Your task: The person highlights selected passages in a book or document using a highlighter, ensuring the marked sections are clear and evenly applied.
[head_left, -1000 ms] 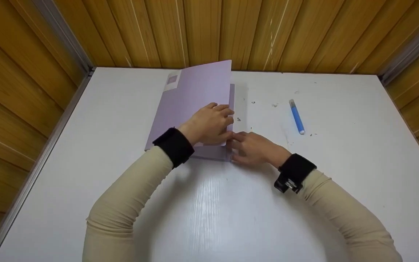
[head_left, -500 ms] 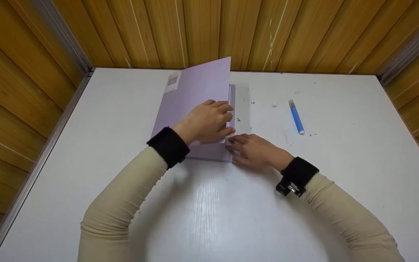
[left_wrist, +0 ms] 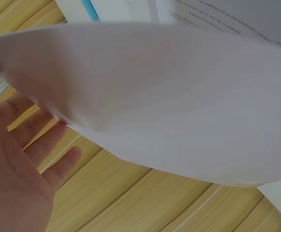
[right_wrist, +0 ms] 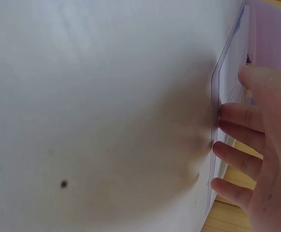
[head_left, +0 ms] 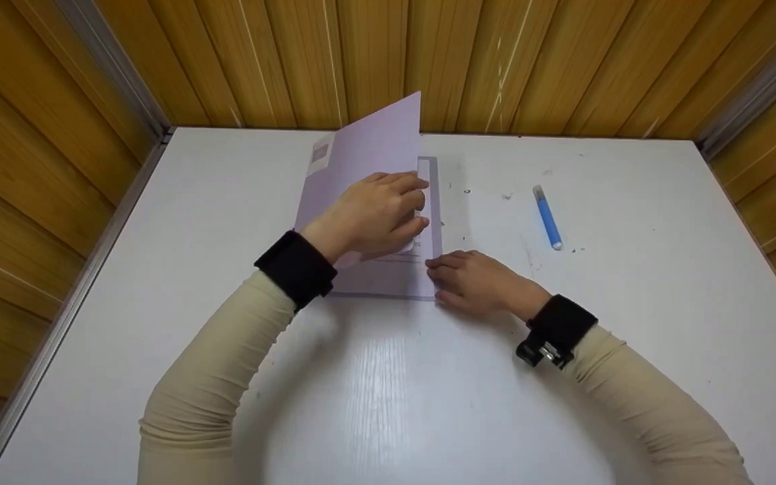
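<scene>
A lilac folder (head_left: 388,279) lies on the white table (head_left: 388,391). Its front cover (head_left: 361,158) stands lifted, hinged at the left. My left hand (head_left: 388,212) holds the cover's free edge, fingers on top and thumb beneath. The left wrist view has the cover (left_wrist: 179,96) bowed over my left hand (left_wrist: 20,159). A printed sheet in a clear sleeve (head_left: 425,202) shows underneath. My right hand (head_left: 469,276) rests on the table with its fingertips against the folder's lower right edge (right_wrist: 214,116); the fingers (right_wrist: 242,140) lie nearly straight.
A blue marker (head_left: 547,217) lies on the table to the right of the folder, with small dark specks (head_left: 467,191) between them. Wooden slat walls (head_left: 563,60) close in the table at the back and both sides.
My left hand has raised the cover higher and swung it leftward, baring more of the sleeved sheet. My right hand has stayed at the folder's lower right edge.
</scene>
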